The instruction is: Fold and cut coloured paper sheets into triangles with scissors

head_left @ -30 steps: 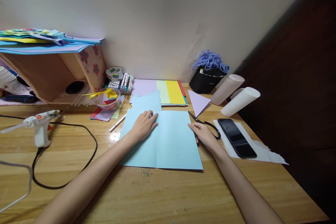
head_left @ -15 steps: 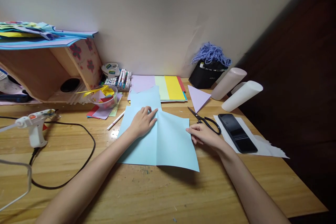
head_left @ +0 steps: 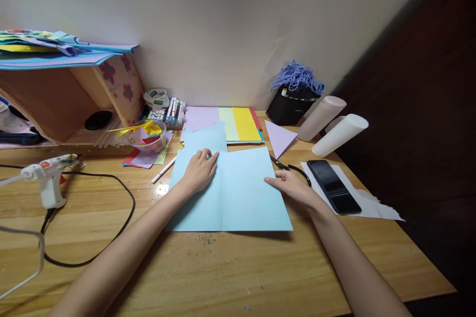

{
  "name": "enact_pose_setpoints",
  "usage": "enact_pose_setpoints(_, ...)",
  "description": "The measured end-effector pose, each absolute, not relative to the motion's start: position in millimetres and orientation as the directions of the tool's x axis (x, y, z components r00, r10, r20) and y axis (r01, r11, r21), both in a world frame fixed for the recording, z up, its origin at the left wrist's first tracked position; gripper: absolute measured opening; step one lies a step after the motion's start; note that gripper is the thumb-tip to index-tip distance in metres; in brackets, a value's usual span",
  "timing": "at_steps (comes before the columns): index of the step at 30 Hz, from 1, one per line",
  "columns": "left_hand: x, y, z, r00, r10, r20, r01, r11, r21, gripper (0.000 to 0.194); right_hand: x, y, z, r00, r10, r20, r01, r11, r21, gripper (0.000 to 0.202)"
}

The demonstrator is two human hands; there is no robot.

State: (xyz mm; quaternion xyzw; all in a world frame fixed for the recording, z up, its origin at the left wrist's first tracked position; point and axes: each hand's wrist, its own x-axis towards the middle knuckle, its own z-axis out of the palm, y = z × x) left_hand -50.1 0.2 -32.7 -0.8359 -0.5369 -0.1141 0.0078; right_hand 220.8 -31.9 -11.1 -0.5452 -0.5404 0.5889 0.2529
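Note:
A light blue sheet of paper [head_left: 245, 198] with a vertical crease near its middle lies before me. My left hand [head_left: 201, 171] rests on its left half, index finger and thumb reaching to the crease, other fingers loosely bent. At the right edge my right hand [head_left: 288, 185] pinches the sheet, thumb on top and fingers beneath, so that edge is slightly raised. Another light blue piece [head_left: 206, 137] shows behind it. Black scissors [head_left: 299, 171] lie just past my right hand, partly hidden by it and the sheet.
A glue gun [head_left: 52, 178] with its black cable stands left. A bowl of paper scraps [head_left: 147, 138], markers [head_left: 174, 110], coloured sheets [head_left: 247, 124] and a purple paper triangle [head_left: 279, 137] are behind. A phone [head_left: 333, 187], white rolls [head_left: 340, 134] and a black yarn holder [head_left: 292, 105] sit right.
The right half of the blue sheet has opened out flatter, its right edge moving outward. My right hand still grips that edge; my left hand has shifted slightly left.

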Motion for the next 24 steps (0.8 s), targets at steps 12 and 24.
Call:
enact_pose_setpoints(12, -38, -15, -51, 0.478, 0.871, 0.113, 0.849, -0.491, 0.195, 0.06, 219, -16, -36, 0.073, 0.995, -0.066, 0.584, -0.096, -0.806, 0.034)
enact_pose_setpoints(24, -38, -13, -51, 0.468, 0.876, 0.121, 0.855, -0.483, 0.188, 0.059, 238, -39, -26, -0.16, 0.93, -0.331, 0.23, -0.291, -0.929, 0.034)
